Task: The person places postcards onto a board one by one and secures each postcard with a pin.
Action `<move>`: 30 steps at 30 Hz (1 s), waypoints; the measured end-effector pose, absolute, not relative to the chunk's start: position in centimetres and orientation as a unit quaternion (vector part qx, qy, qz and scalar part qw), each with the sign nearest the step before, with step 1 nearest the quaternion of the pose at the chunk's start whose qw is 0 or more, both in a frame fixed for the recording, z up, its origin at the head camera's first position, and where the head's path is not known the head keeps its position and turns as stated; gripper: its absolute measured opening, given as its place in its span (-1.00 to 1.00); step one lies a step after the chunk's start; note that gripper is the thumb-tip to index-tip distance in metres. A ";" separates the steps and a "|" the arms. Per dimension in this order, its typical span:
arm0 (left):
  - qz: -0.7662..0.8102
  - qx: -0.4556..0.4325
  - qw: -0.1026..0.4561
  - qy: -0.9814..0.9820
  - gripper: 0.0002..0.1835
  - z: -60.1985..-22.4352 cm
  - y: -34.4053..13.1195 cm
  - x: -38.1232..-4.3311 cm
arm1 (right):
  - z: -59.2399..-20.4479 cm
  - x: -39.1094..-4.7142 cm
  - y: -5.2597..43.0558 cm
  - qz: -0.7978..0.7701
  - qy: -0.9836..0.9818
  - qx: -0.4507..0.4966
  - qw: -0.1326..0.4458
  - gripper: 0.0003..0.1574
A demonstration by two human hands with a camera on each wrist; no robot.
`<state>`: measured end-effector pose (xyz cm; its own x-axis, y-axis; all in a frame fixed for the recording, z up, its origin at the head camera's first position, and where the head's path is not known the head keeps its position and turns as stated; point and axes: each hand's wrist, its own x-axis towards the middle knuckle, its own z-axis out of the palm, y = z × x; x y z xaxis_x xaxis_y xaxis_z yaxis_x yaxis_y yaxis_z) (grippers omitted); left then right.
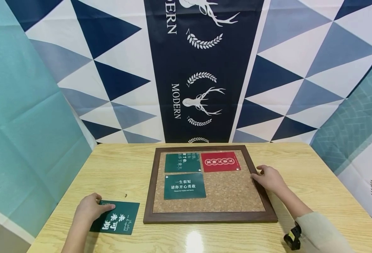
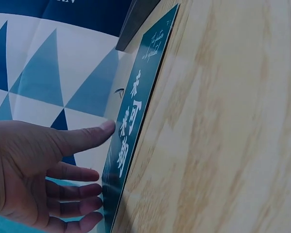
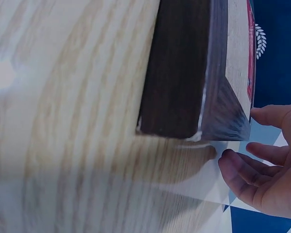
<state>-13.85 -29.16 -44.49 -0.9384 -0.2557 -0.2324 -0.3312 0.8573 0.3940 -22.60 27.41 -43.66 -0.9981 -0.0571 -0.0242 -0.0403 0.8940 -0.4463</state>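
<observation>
A corkboard [image 1: 233,189] in a dark brown frame lies on the table. Pinned to it are a green card with white writing [image 1: 185,188], another green card [image 1: 174,163] above, and a red card [image 1: 220,162]. Left of the board, a loose green card [image 1: 126,218] lies on the table. My left hand [image 1: 89,209] is at its upper left, thumb over the face, fingers [image 2: 72,191] loosely bent by the edge. At the frame's right side [image 3: 177,73], my right hand [image 1: 269,178] has its thumb near the rim; its relaxed fingers [image 3: 240,167] stand off the outer side.
A tiny dark object [image 1: 126,195] lies on the wooden table [image 1: 116,168] above the loose card. A patterned cloth [image 1: 126,70] hangs behind the table's back edge. A black wrist camera [image 1: 292,238] is on the right wrist.
</observation>
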 end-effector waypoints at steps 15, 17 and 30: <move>0.247 -0.172 0.096 0.949 -0.08 -44.5 -29.1 -13.7 | -44.0 -22.6 27.4 -0.227 0.973 -0.043 0.016 -0.32; 0.257 -0.179 0.097 0.945 -0.11 -44.6 -29.2 -13.7 | -43.9 -22.6 27.4 -0.227 0.973 -0.042 0.017 -0.32; 0.341 -0.175 0.111 0.917 -0.40 -44.2 -30.7 -13.6 | -44.1 -22.8 27.3 -0.225 0.974 -0.026 0.018 -0.36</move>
